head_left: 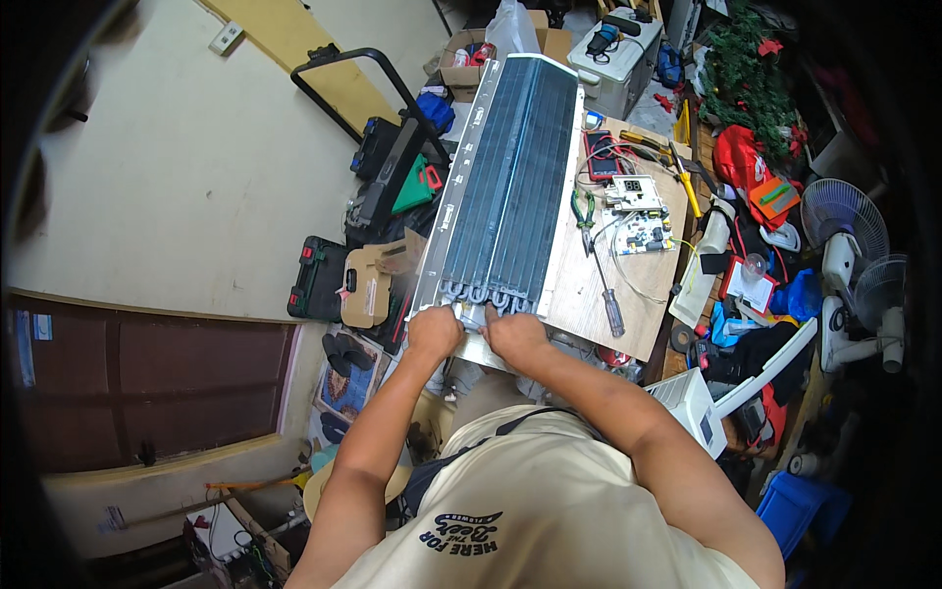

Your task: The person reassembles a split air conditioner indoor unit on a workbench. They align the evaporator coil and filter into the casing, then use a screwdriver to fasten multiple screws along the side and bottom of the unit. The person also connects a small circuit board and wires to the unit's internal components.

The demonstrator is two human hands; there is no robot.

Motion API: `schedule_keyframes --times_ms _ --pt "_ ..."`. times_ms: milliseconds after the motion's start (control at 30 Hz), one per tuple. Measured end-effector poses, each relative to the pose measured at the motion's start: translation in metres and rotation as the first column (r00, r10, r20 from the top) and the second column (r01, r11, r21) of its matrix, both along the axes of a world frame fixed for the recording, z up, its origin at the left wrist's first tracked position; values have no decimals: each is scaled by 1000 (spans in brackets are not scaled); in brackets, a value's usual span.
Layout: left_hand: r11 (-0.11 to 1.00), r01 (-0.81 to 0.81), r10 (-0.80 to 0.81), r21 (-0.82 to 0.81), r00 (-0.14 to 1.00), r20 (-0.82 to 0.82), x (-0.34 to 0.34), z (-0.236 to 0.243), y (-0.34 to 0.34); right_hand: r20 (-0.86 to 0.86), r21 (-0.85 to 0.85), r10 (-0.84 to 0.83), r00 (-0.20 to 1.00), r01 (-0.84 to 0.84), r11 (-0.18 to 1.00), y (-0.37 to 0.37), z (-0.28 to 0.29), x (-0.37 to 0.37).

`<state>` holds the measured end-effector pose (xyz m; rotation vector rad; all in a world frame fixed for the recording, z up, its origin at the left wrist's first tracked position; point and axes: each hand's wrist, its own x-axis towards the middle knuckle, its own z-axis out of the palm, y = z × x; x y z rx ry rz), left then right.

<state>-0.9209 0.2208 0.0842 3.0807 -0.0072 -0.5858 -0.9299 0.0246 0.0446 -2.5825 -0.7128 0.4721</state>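
Observation:
A long air conditioner evaporator coil (510,177), with dark fins and a pale metal side frame, lies lengthwise ahead of me on the wooden table. Bent metal tube ends (488,294) show at its near end. My left hand (435,334) is closed at the near left corner of the coil's frame. Beside it, my right hand (517,339) grips the near end close to the tube ends, one digit pointing up against them. The undersides of both hands are hidden.
Right of the coil, the table (574,285) bears green-handled pliers (583,221), a screwdriver (612,309), a circuit board (645,234), a display board (635,191) and a red multimeter (601,155). Tool cases (319,280) stand left. Fans (844,216) and clutter lie far right.

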Motion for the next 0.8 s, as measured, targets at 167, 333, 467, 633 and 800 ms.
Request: schedule_keyframes --times_ms 167,333,467,633,800 --pt "998 -32 34 -60 999 33 -4 -10 3 -2 17 -15 1000 15 1000 1 -9 1" --pt "997 -40 39 -73 999 -22 -10 -5 0 -24 -5 -26 999 26 1000 3 -9 3" --pt "944 -23 66 -330 991 119 -70 0 1 30 29 -32 999 31 999 -6 -5 -2" --pt "602 -465 404 -649 879 -255 -119 11 67 -38 244 -10 999 19 970 -41 -2 -20" --pt "736 -280 186 -617 959 -214 -106 54 126 -84 349 -34 996 62 935 -59 2 -28"
